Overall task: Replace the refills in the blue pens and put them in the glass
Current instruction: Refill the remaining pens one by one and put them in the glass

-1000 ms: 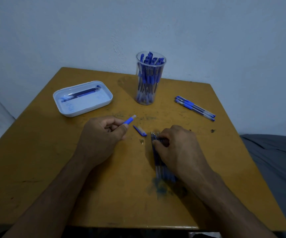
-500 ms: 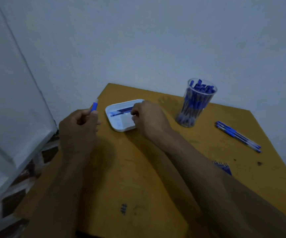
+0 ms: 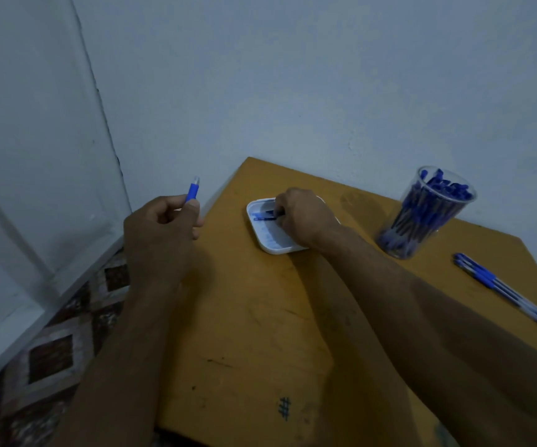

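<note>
While the left hand [image 3: 160,233] is raised past the left edge of the scuffed yellow-brown wooden surface [image 3: 260,333], its curled grip is clamped on a short blue pen piece [image 3: 192,192] that points up. Across the surface, the right hand [image 3: 302,217] reaches into the shallow white plastic tray [image 3: 268,245], its grip pinching thin dark blue refills [image 3: 263,215]. Further right stands the clear glass [image 3: 422,214] packed with blue pens, and just beyond it several blue-capped clear pens [image 3: 499,288] lie loose.
</note>
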